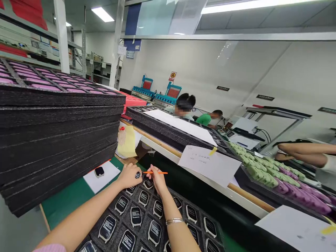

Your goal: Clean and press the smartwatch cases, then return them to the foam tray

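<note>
My left hand [129, 176] is closed on a smartwatch case [138, 174] with a lit dark screen, over the far edge of a black foam tray. In my right hand [156, 179] I pinch a thin orange pen-like stick [161, 173], its tip pointing left at the watch; I cannot tell whether they touch. The foam tray [141, 218] below my arms holds several strapless smartwatches [136, 216], face up in cut-outs, with white text on their screens. Another smartwatch [99, 171] lies apart on a white sheet [111, 176] to the left.
Stacked black foam trays [60, 129] rise high at my left. A yellow sheet [126, 140] hangs beyond my hands. Ahead, a conveyor ledge [168, 148] bears more trays, papers [210, 162] and green and purple molded pieces [262, 171]. Other people [204, 119] sit across; someone's arm [307, 150] reaches in right.
</note>
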Demonstrator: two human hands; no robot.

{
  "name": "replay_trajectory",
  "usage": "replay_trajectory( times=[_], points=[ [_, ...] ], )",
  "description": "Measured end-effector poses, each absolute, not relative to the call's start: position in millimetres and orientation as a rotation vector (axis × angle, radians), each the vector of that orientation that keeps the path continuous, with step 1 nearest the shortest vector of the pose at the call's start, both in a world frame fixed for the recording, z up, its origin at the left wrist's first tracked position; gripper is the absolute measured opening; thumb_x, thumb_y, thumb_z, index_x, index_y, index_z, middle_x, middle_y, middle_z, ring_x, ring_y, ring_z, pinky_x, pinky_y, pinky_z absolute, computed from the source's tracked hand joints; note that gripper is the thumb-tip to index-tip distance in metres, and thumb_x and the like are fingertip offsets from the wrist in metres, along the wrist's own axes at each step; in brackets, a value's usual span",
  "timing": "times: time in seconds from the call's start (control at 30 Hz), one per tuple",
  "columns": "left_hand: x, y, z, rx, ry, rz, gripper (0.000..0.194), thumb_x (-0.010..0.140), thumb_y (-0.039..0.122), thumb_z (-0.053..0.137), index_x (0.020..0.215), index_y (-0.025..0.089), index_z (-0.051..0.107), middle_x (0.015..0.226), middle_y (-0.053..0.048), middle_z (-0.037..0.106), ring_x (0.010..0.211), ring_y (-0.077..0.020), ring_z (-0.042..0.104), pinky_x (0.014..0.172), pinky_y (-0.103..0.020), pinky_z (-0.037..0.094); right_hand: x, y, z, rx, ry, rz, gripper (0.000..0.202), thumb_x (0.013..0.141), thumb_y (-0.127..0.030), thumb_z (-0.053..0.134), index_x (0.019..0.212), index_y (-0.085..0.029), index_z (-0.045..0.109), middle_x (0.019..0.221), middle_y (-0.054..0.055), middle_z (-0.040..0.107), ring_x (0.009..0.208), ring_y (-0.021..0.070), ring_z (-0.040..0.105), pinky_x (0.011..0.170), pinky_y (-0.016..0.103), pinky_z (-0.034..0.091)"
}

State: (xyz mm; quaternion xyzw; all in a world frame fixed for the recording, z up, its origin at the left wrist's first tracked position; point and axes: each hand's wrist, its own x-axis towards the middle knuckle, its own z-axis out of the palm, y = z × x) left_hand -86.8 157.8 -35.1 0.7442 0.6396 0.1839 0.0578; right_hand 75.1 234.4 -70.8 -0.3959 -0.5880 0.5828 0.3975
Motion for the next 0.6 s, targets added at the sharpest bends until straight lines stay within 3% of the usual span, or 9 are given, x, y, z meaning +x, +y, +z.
replay_trajectory(
  times=[0.6],
  points=[
    [-100,164,-52,2.138,1.747,0.731,0.029,0.095,0.035,0.062,0.118,0.016,0.063,0.122,-0.009,0.064,0.109,-0.0249,0.063,0.095,-0.049,0.052,77,223,-71,-0.961,-1.828,1.385,0.022,0.098,-0.034,0.062,0.108,-0.015,0.065,0.106,0.005,0.067,0.088,0.0180,0.067,0.078,0.036,0.058]
  ],
)
